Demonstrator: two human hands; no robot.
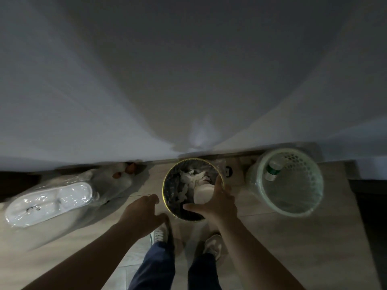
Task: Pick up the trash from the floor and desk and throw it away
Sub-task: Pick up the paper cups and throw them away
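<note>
Head cam looked straight down at floor by a white wall [188, 70]. Frame dim, some motion blur.

Dark round trash bin [170, 193] w/ yellow-ish rim stood on wood-look floor [293, 248], just in front of wall base. Inside: crumpled white paper/tissue [189, 178] piled toward centre, plus a pale rounded item [202, 194] under the R hand; could not tell what it was.

R hand [217, 203] was over the bin's near-right rim, thumb and index spread wide in a C shape around the pale item. Could not tell whether fingers touched it or merely hovered above; no firm grasp visible.

L hand [142, 210] was just left of bin, fingers loosely extended toward the rim, nothing in it. Fingertips near rim; contact unclear.

Right of bin, apart from it: pale green perforated basket [301, 204] w/ clear liner, a white bottle w/ green band [272, 171] lying inside.

Left of bin: clear plastic bag [69, 197] on floor, holding white tray-like containers [48, 200]; a few small orange-brown bits [129, 168] near its far end by the wall.

Bottom centre: person's legs in dark blue trousers [159, 266], light sneakers [160, 234], toes pointed at bin.
</note>
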